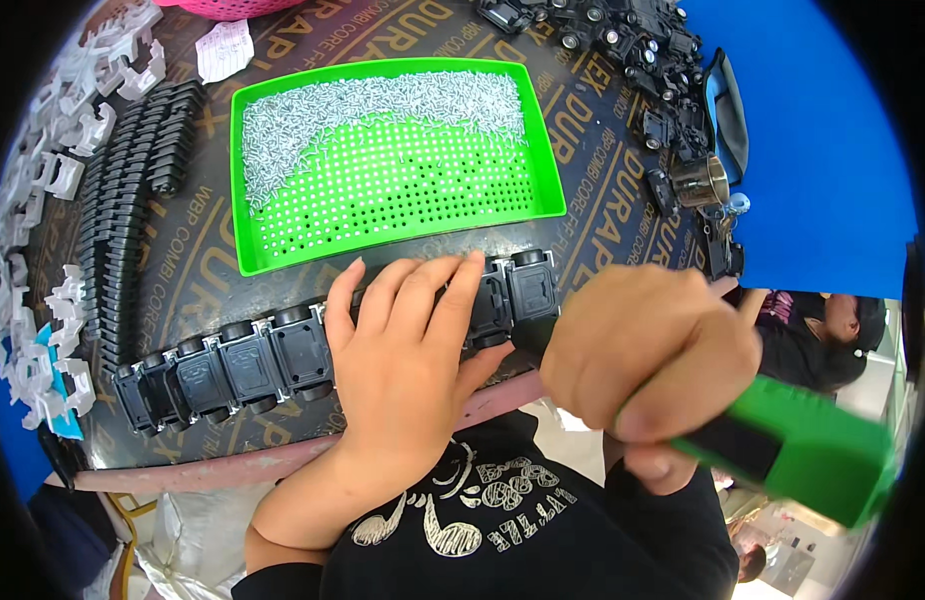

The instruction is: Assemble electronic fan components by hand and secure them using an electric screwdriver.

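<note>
Scanning from the left edge of the table, I find loose pale grey parts, then long stacks of black parts; next comes the row of wheeled black chassis, side by side, slanting up towards the right; I judge the work there to be partway along, since the pieces are lined up and the tool is at the right end, yet from my remote seat I cannot tell which chassis have screws seated and which are left; above them, a pink basket shows at the top edge, contents hidden, with a paper slip beside it; the green tray lies just beyond the row, silver screws heaped along its far and left sides, the perforated near floor mostly bare; supply looks ample to me; my left grip is spread wide across the row, fingers over the chassis; my right grip is wrapped around a green power driver, its dark nose by the last chassis, touching or not I cannot say; farther right, a crowd of black wheeled pieces lies apart, finished or waiting, I cannot tell; beside them is a metal cup, its contents unclear.
</note>
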A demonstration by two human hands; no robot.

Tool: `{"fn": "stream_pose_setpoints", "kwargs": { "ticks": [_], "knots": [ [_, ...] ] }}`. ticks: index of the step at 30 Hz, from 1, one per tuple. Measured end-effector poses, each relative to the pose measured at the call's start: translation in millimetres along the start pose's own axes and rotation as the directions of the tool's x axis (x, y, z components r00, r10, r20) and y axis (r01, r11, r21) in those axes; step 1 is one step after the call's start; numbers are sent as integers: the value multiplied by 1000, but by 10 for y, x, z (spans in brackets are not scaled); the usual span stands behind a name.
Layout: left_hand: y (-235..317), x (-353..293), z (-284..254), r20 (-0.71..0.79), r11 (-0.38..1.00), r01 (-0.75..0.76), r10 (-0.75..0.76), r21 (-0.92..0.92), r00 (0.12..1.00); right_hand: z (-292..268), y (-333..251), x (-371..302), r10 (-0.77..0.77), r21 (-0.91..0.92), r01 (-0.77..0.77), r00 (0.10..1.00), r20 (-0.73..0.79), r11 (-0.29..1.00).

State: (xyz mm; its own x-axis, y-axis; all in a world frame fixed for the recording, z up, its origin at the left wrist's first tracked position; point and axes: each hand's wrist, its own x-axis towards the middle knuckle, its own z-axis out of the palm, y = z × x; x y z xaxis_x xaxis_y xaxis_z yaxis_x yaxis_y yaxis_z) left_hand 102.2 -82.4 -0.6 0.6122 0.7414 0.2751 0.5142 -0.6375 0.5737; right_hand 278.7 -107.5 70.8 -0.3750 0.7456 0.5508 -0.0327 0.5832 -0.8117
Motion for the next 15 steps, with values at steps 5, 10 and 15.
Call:
{"fn": "stream_pose_setpoints", "kwargs": {
  "ticks": [5, 10, 15],
  "knots": [
    [-12, -22, 5, -10, 1000, 8, -8, -10, 1000, 75, 96, -20, -53, 46, 55, 998, -44, 997],
    [-24, -46, 3, -5, 1000, 21, -21, 2, 1000, 224, -10, -37, 54, -159, -98, 964, -260, 982],
    [34, 10, -55, 46, 1000, 20, -20, -9, 999, -99, -36, 107, -97, 100, 150, 906, -411, 984]
  ]
}}
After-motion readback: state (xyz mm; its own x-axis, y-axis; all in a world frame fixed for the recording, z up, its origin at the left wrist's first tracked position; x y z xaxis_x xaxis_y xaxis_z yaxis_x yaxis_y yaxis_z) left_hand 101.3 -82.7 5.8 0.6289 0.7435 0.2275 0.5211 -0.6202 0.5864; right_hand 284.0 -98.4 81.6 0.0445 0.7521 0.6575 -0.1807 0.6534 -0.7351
